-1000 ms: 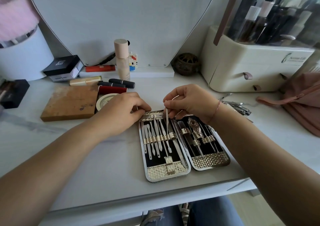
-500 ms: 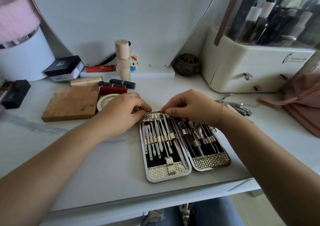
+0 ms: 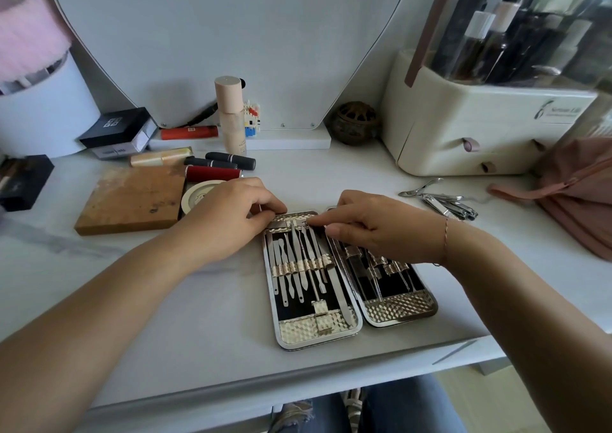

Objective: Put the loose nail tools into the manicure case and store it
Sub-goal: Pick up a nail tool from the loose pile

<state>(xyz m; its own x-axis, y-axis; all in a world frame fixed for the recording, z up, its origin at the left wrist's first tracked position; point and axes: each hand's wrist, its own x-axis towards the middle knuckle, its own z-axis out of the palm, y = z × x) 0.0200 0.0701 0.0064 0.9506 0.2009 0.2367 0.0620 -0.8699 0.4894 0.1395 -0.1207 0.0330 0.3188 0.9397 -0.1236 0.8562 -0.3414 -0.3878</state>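
Right hand (image 3: 374, 230) covers part of the case (image 3: 308, 328); clippers (image 3: 443, 202), perhaps 2, nearby.

A: From where is the scene viewed?
B: A single wide-angle view is given, worn on the head and aimed forward and down across the table (image 3: 205, 316).
A: How near is it set?
B: Close: the manicure case (image 3: 318, 330) is framed near the middle, with the left hand (image 3: 231, 220) at its 11 o'clock and the right hand (image 3: 381, 230) at its 1 o'clock.
A: And the edges?
B: The mirror (image 3: 215, 35) is caught at 12 o'clock, the organiser (image 3: 463, 127) at 2, the jeans (image 3: 397, 409) at 6.
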